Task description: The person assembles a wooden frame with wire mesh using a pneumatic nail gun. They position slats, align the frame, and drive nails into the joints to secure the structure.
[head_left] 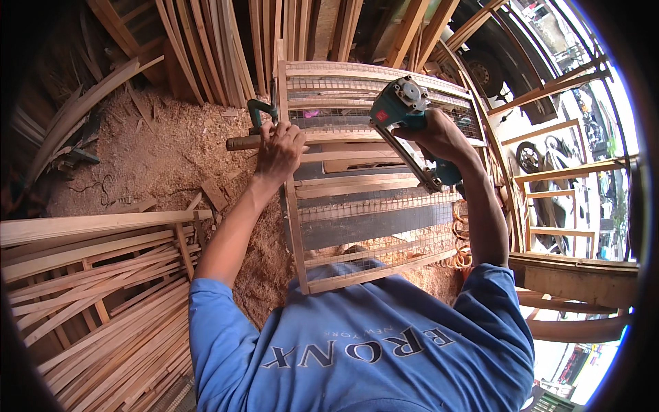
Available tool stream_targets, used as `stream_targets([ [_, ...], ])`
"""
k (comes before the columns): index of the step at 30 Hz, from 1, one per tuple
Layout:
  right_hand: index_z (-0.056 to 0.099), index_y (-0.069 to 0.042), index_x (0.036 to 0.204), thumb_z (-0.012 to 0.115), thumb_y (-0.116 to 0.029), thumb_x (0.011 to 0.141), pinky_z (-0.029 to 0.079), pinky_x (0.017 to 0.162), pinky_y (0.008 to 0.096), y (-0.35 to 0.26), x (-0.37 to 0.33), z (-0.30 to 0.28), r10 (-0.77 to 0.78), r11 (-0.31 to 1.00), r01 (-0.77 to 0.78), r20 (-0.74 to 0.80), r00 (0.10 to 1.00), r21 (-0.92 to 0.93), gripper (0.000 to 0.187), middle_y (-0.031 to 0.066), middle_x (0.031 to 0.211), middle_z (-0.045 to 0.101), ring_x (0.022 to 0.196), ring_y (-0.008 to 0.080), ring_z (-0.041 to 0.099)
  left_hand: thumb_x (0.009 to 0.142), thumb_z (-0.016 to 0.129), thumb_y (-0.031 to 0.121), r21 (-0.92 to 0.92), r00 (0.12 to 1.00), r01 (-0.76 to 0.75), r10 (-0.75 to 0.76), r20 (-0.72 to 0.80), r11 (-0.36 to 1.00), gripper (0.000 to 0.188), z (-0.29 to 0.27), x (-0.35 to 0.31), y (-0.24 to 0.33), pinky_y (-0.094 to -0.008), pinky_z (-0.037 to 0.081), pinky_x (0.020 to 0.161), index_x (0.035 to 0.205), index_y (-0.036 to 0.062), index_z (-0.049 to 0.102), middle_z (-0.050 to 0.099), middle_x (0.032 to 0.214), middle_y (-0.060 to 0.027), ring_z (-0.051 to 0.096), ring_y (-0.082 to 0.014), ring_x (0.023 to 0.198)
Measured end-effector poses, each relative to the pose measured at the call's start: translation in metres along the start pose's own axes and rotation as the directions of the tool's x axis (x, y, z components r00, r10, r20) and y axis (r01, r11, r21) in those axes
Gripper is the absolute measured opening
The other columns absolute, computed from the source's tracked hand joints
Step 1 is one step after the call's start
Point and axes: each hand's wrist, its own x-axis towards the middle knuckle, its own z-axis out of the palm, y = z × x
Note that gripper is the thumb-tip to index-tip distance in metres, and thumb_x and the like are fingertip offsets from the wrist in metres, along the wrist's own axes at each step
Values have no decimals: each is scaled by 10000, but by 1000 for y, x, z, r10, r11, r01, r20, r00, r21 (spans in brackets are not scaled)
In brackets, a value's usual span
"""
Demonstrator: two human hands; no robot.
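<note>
A wooden frame with wire mesh panels (374, 206) stands in front of me, leaning against my chest. My right hand (439, 134) grips a teal pneumatic nail gun (401, 110), its long magazine slanting down across the slats. My left hand (278, 147) rests on the frame's left edge, closed around a thin wooden slat that runs across the frame. Just beyond its fingers lie a hammer's wooden handle (241, 143) and a teal tool (261, 110).
Sawdust and wood scraps (158, 158) cover the ground to the left. Stacks of thin wooden strips (103, 288) lie at the lower left, and more slats lean upright at the back (226, 48). Wooden frames and a vehicle wheel (487, 72) stand at the right.
</note>
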Motion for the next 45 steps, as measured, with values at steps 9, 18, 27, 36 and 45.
stream_targets([
  [9,739,-37,1001,800,-382,877,467,512,330,18,-3,1,-30,991,25,38,999,134,372,50,633,640,523,128,617,846,784,211,-205,997,-73,69,-25,976,157,38,51,54,-405,429,881,900,111,676,604,886,-64,594,-227,932],
  [18,757,-65,1085,762,-310,905,494,532,355,23,4,7,-83,992,77,51,995,99,305,73,614,646,509,158,623,834,768,127,-220,990,-134,138,4,966,178,53,48,48,-419,459,908,953,72,648,601,956,-82,591,-275,968],
  [27,753,-84,1183,782,-387,904,552,694,393,37,-58,-21,33,989,-22,-78,996,144,412,126,817,733,682,201,693,812,802,117,-201,990,-134,123,-64,970,209,54,48,50,-400,475,891,987,63,702,610,963,-69,601,-260,961],
  [36,726,-14,1001,826,-283,863,488,529,321,144,-262,-13,456,877,-296,-461,761,379,319,33,667,663,548,120,603,894,749,165,-183,995,-94,100,27,979,208,43,53,59,-412,428,889,1075,103,669,606,993,-44,571,-232,974],
  [45,749,-27,1028,840,-300,838,411,456,327,270,-391,64,941,329,-555,-213,263,764,345,9,624,618,473,105,535,893,782,240,-231,925,-218,277,261,948,286,70,139,143,-437,461,876,1101,87,661,677,1024,-104,654,-291,993],
])
